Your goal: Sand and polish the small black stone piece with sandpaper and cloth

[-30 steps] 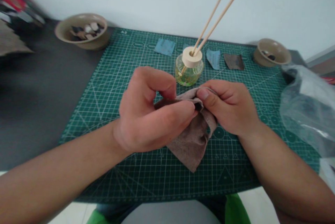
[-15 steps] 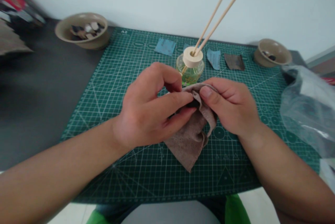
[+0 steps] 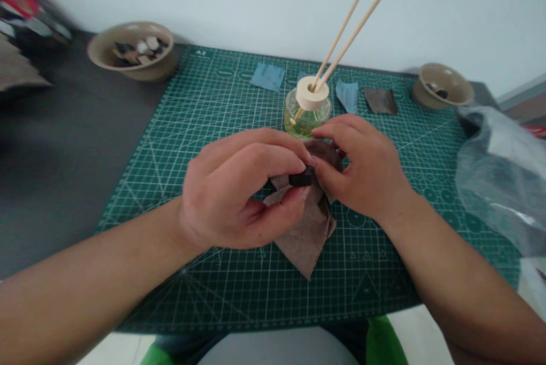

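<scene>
My left hand [image 3: 243, 189] pinches a small black piece [image 3: 301, 177] between thumb and fingers, above a brown cloth [image 3: 305, 234]. The fingers of my right hand [image 3: 362, 166] are closed on the upper part of that cloth, right beside the black piece. A pointed corner of the cloth hangs down toward me over the green cutting mat [image 3: 213, 291]. Just behind my hands stands a glass bottle [image 3: 307, 115] with a pale wooden collar and two sticks.
A bowl of small pieces [image 3: 132, 49] sits at the back left, a smaller bowl [image 3: 443, 86] at the back right. Blue squares [image 3: 268, 77] and a dark square [image 3: 380, 101] lie along the mat's back. Clear plastic [image 3: 499, 177] lies at the right.
The black piece, mostly hidden in the cloth before, now shows in my left fingertips. My right fingers have shifted their hold and the cloth is bunched differently.
</scene>
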`<state>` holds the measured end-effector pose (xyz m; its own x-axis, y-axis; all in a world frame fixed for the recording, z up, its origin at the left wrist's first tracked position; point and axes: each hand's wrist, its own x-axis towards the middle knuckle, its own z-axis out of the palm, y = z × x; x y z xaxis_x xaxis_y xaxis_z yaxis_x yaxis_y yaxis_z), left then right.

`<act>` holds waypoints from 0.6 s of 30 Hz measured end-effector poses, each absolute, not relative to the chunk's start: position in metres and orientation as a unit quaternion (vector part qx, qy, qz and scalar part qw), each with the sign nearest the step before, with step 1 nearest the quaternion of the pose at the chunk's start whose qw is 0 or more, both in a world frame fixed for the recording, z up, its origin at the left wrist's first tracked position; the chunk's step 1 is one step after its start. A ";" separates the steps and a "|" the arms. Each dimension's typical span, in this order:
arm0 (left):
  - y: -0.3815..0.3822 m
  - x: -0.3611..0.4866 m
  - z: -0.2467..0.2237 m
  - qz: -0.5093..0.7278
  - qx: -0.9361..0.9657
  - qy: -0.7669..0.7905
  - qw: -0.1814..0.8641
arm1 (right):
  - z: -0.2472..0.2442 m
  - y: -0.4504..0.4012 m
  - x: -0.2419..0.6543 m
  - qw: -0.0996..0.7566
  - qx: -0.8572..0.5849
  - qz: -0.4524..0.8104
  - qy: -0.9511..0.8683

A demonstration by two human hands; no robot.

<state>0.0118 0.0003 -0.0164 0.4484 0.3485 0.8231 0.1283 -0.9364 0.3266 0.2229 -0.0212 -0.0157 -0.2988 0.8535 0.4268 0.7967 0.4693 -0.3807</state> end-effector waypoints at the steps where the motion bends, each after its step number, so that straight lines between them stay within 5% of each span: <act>1: -0.001 0.012 -0.016 0.497 0.845 0.161 0.113 | -0.014 -0.023 0.223 0.325 -0.506 0.042 -0.798; 7: -0.005 0.014 -0.014 0.473 0.855 0.204 0.065 | 0.000 -0.035 0.224 0.454 -0.444 0.123 -0.762; 18: 0.001 0.014 -0.020 0.454 0.868 0.191 0.069 | -0.003 -0.027 0.223 0.371 -0.363 0.112 -0.848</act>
<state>0.0137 0.0007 -0.0202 0.5151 0.3931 0.7616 0.2681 -0.9179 0.2925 0.2234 -0.0272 -0.0027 -0.4619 0.6979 0.5474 0.5316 0.7118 -0.4590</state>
